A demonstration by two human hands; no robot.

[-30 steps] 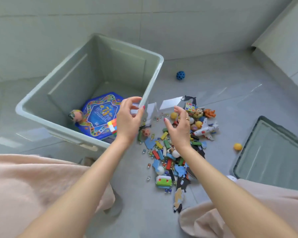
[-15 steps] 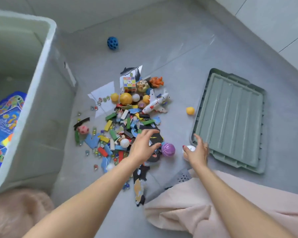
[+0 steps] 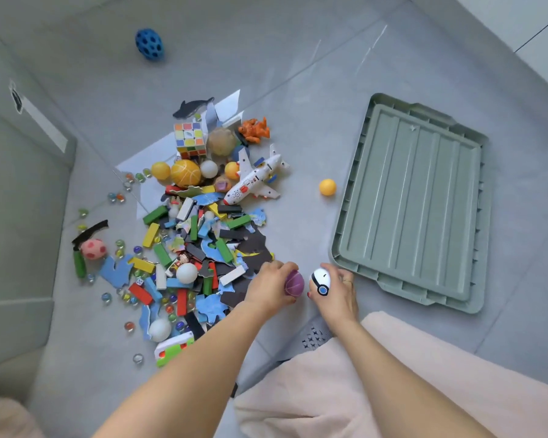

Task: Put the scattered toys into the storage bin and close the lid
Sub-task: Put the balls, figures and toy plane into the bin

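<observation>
since each of our hands already has a ball in it, the handling question is mostly about those two. our left hand (image 3: 271,287) curls over the purple ball (image 3: 294,282), fingers wrapped round its top, and our right hand (image 3: 337,290) grips the white ball (image 3: 320,281) with the dark band and blue button. both look small, light and smooth, so we judge a full cupped grip safer than a fingertip pinch; they would roll off if let go on this floor.

the rest of the toy pile (image 3: 200,235) lies between our knees and the storage bin (image 3: 19,191), whose green wall fills the left edge; its opening is out of view. the wooden blocks and flat puzzle pieces look stiff and light, best scooped in handfuls. the marbles are slick and loose. the toy plane (image 3: 253,181) has thin wings, so we would lift it by the body.

the lid (image 3: 415,200) lies flat on the floor at our right, well apart from the bin. the floor (image 3: 298,74) is glossy grey tile, hard and level. a blue holed ball (image 3: 149,44) sits far off, and an orange ball (image 3: 327,187) rests just beside the lid.
</observation>
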